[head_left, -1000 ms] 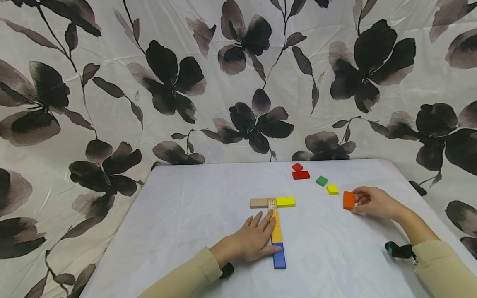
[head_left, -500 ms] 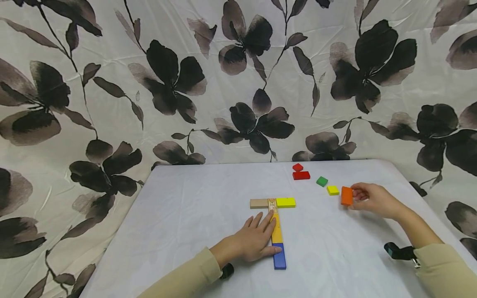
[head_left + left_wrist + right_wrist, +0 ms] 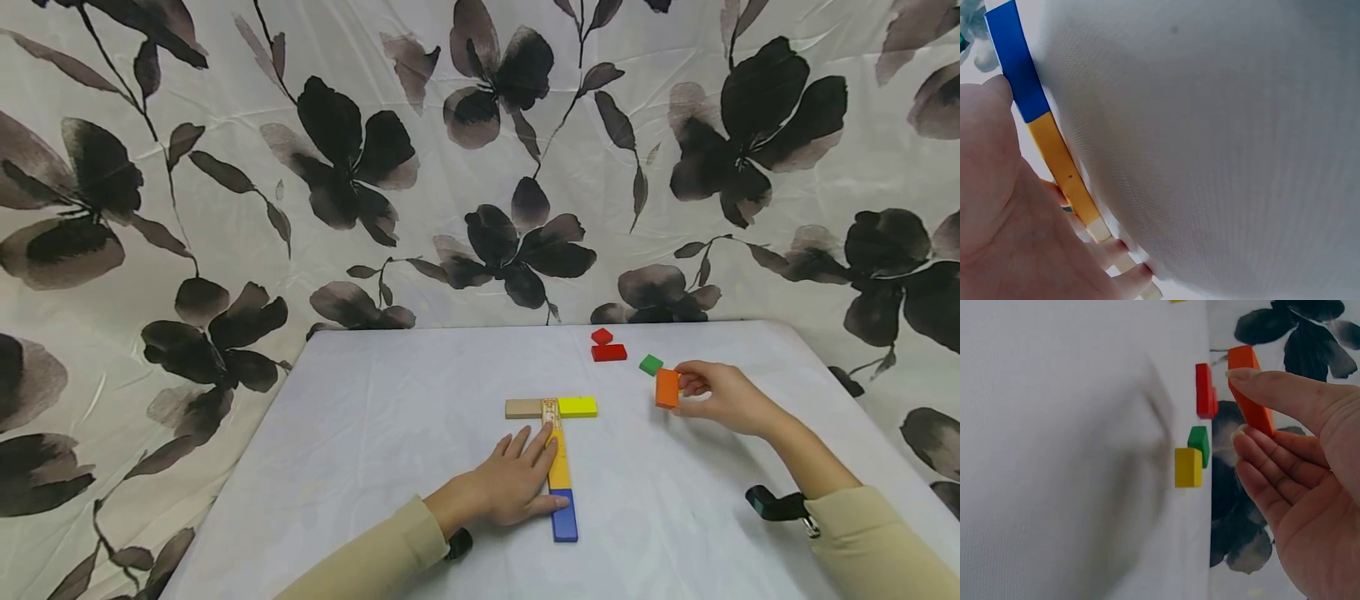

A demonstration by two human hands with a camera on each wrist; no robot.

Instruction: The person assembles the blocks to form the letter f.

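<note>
My right hand [image 3: 731, 400] pinches an orange rectangular block [image 3: 667, 388] between thumb and fingers, raised off the white table. In the right wrist view the thumb lies across this orange block [image 3: 1250, 394]. My left hand [image 3: 498, 487] rests with spread, straight fingers along a line of flat blocks, its thumb on the blue block [image 3: 565, 517] and fingertips by the yellow-orange block [image 3: 559, 467]. At the top of that line stands a patterned wooden block [image 3: 551, 410], with a tan block [image 3: 523, 408] to its left and a bright yellow block [image 3: 577, 407] to its right, forming a T.
Behind the orange block lie a green block [image 3: 651, 364], a red rectangular block [image 3: 609, 353] and a small red block [image 3: 602, 336]. A yellow block [image 3: 1188, 467], hidden in the head view, shows beside the green one. A floral cloth [image 3: 420, 183] hangs behind the table.
My right hand has lifted the orange block and carried it left, so it now covers the loose yellow block in the head view. The left hand has stayed in place.
</note>
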